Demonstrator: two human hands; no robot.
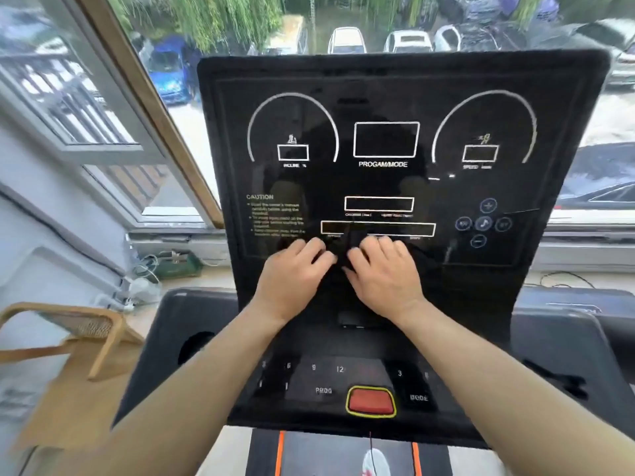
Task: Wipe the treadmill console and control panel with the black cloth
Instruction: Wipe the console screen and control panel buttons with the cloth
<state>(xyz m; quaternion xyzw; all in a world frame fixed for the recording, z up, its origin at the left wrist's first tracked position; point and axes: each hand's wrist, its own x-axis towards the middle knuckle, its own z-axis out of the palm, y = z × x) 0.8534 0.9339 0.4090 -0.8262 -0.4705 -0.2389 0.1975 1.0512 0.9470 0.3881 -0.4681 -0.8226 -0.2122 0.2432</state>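
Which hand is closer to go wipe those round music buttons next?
The right hand. It sits on the black cloth nearer the round buttons, which are on the console's right side. The left hand would have to cross over it.

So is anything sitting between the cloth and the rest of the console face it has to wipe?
Nothing visible. Both hands press the black cloth flat on the console; the panel above is bare.

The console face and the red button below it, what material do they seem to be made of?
The console face looks like glossy black plastic or glass: faint reflections show on it. The red button looks matte, probably rubber or soft plastic, with a yellow rim; the blur leaves it open.
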